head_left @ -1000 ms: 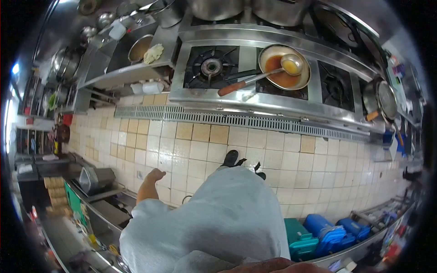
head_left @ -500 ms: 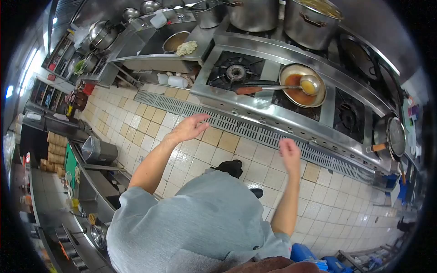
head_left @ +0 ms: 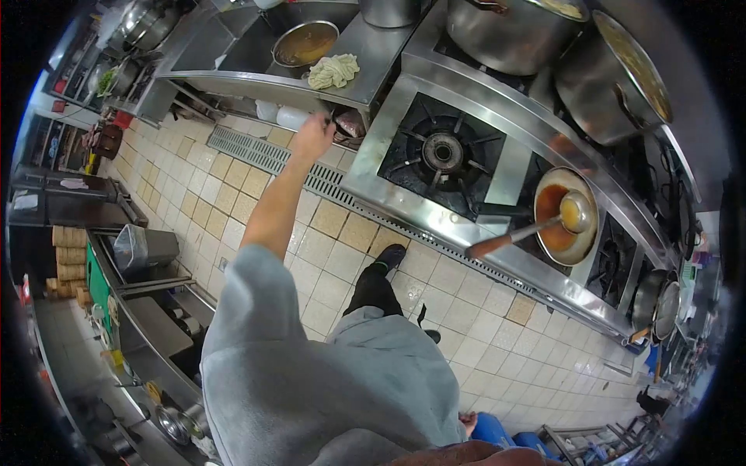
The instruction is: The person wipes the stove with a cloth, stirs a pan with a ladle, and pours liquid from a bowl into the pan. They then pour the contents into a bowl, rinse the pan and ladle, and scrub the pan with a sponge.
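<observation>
My left hand point(head_left: 315, 137) reaches forward to the low shelf under the counter, its fingers curled at the front edge. Something dark shows right at the fingertips; I cannot tell what it is. Next to the hand, a reddish package point(head_left: 350, 123) and white plastic containers point(head_left: 292, 118) lie on the shelf. On the counter above are a crumpled pale cloth point(head_left: 333, 71) and a round pan of brownish liquid point(head_left: 305, 44). Only a small part of my right hand point(head_left: 468, 421) shows, low beside my shirt and close to a blue barrel point(head_left: 492, 432).
The stove point(head_left: 373, 167) stands to the right of my left hand. On it, a wok point(head_left: 579, 245) holds reddish-brown liquid and a ladle point(head_left: 497, 243) whose handle overhangs the front. Large stockpots point(head_left: 497, 39) stand behind. A floor drain grate point(head_left: 249, 155) runs along the tiles.
My left hand has moved forward from in front of my body to the shelf, its fingers now curled. My right hand has dropped back beside my body. The view has shifted left along the stove.
</observation>
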A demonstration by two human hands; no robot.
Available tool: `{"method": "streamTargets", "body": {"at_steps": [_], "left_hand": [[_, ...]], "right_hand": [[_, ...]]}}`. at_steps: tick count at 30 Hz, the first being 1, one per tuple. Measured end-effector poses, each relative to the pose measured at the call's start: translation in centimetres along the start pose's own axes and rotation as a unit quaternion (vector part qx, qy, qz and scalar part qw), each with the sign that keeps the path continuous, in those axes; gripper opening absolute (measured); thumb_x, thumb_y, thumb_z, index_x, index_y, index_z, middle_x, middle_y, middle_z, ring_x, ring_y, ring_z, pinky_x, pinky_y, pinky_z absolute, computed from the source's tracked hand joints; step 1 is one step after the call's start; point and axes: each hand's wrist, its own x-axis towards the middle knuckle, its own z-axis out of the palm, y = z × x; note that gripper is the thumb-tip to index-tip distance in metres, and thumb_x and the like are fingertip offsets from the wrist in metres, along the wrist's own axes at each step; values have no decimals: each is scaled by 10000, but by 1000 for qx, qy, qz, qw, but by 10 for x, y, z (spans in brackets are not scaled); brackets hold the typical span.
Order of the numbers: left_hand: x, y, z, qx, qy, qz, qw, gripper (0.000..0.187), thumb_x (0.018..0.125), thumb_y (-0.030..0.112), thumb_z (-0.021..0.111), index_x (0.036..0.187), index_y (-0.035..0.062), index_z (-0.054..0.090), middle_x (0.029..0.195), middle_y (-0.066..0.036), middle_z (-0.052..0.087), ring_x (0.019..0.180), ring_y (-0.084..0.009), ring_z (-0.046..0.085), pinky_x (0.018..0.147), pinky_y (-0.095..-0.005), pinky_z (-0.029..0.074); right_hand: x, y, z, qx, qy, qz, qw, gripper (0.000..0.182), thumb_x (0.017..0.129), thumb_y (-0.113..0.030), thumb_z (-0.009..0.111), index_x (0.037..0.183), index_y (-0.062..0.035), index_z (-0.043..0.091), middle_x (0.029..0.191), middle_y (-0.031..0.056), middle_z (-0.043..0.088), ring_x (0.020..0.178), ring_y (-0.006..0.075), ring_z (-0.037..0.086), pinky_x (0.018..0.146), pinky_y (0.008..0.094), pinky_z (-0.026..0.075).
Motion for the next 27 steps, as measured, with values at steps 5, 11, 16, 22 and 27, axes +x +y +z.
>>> {"method": "streamTargets", "body": {"at_steps": [5, 11, 16, 22, 27], "left_hand": [[100, -9, 25, 66, 19, 14, 998, 674, 841, 215, 690, 1436, 127, 386, 1416, -229, 446, 1189, -414, 547, 946, -476, 494], [169, -18, 44, 172, 17, 4, 985, 529, 857, 265, 665, 1357, 197, 507, 1487, -135, 410, 1339, -349, 427, 1104, -555, 326], [205, -14, 24, -59, 100, -64, 991, 268, 891, 283, 608, 1122, 151, 641, 1211, -114, 633, 1146, -349, 584, 1119, -655, 176], [258, -2, -20, -393, 317, 32, 863, 257, 976, 174, 516, 1151, -15, 517, 1003, -145, 653, 915, -217, 632, 836, -342, 494], [294, -3, -34, -189, 228, -1, 955, 271, 954, 236, 549, 1126, 26, 565, 956, -164, 673, 912, -248, 655, 829, -376, 506]], "right_hand": [[-50, 43, 70, -370, -172, -216, 887, 154, 943, -217, 625, 898, -69, 631, 653, 10, 557, 564, 112, 527, 496, 272, 436], [-106, 24, 181, -529, -276, -242, 765, 198, 979, -200, 596, 992, -7, 632, 767, 22, 603, 666, 98, 552, 593, 254, 473], [-89, 22, 188, -528, -251, -240, 775, 213, 992, -202, 579, 950, 1, 623, 715, -3, 573, 630, 96, 543, 565, 261, 465], [-62, 52, 162, -584, -289, -256, 714, 191, 958, -162, 586, 889, 10, 633, 706, 62, 607, 648, 117, 573, 583, 292, 476], [-42, 75, 163, -619, -296, -266, 677, 187, 954, -166, 596, 934, 12, 647, 747, 88, 634, 698, 128, 578, 627, 306, 487]]}}
